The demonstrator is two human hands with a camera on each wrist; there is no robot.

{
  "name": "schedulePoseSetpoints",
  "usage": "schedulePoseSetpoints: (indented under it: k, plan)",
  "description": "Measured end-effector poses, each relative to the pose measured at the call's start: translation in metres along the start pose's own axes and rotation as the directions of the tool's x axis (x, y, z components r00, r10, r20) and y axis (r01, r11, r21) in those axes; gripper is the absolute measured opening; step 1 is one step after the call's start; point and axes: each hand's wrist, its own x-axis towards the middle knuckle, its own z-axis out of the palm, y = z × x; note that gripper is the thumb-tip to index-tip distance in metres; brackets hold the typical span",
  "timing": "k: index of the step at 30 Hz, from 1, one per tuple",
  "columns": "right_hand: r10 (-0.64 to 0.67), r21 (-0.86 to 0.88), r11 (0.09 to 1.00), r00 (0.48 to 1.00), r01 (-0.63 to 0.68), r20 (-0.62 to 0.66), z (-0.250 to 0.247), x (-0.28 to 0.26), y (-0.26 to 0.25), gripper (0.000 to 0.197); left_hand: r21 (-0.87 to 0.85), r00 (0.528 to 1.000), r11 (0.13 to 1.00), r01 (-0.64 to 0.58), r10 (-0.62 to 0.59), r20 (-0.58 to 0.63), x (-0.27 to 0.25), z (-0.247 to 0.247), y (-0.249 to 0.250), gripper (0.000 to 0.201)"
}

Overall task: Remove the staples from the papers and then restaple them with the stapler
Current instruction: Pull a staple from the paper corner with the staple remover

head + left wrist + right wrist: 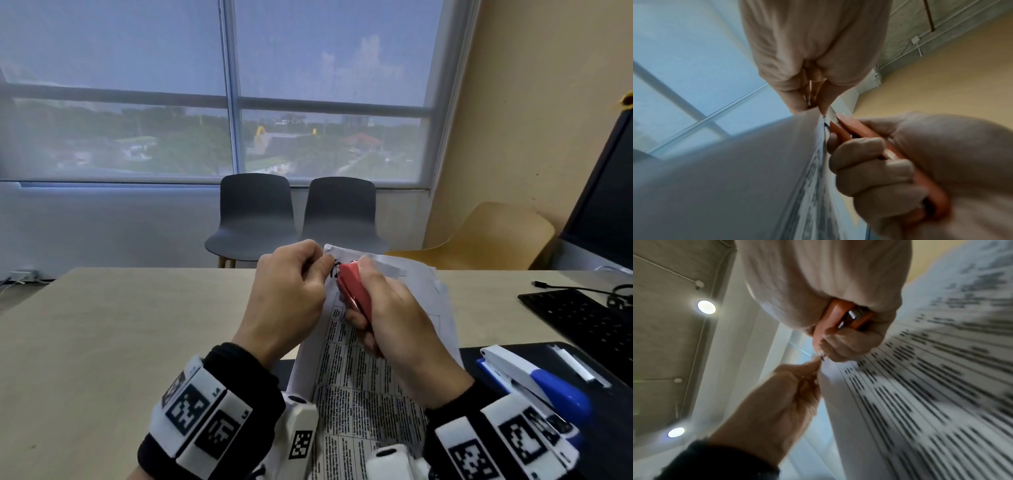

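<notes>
The printed papers (356, 383) were held raised above the near edge of the surface (120, 318), their top corner pinched by the left hand (287, 294). A small red stapler (356, 291), gripped in the right hand (394, 318), was set against that corner. A blue-and-white stapler (537, 383) lay near right.

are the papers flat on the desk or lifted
Lifted: the left hand pinches the papers' top corner above the desk, sheets hanging down.
</notes>
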Motion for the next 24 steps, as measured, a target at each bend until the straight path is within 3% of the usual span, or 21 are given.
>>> schedulePoseSetpoints:
  k: [5, 14, 16, 19, 24]
  plan:
    - [-0.2, -0.081, 0.978, 0.975, 0.193, -0.092, 0.017, -0.006, 0.007, 0.043, -0.265, 0.991, 0.955, 0.135, -0.123, 0.062, 0.003, -0.005, -0.003, 0.037]
    - [-0.415, -0.235, 0.894, 0.902, 0.382, -0.116, 0.018, -0.009, 0.011, 0.032, -0.377, 0.961, 0.884, 0.277, -0.246, 0.13, 0.003, -0.004, -0.001, 0.037]
    - [-0.368, -0.193, 0.918, 0.926, 0.347, -0.086, 0.016, -0.008, 0.011, 0.037, -0.399, 0.958, 0.871, 0.285, -0.246, 0.147, 0.002, -0.005, 0.002, 0.037]
    - [-0.2, 0.003, 0.98, 0.979, 0.2, -0.041, 0.009, -0.005, 0.008, 0.051, -0.433, 0.962, 0.86, 0.27, -0.227, 0.148, 0.001, -0.005, 0.007, 0.036]
    - [-0.027, 0.294, 0.956, 0.998, 0.012, 0.049, 0.007, -0.002, 0.003, 0.058, -0.445, 0.972, 0.864, 0.234, -0.212, 0.101, -0.001, -0.001, 0.008, 0.034]
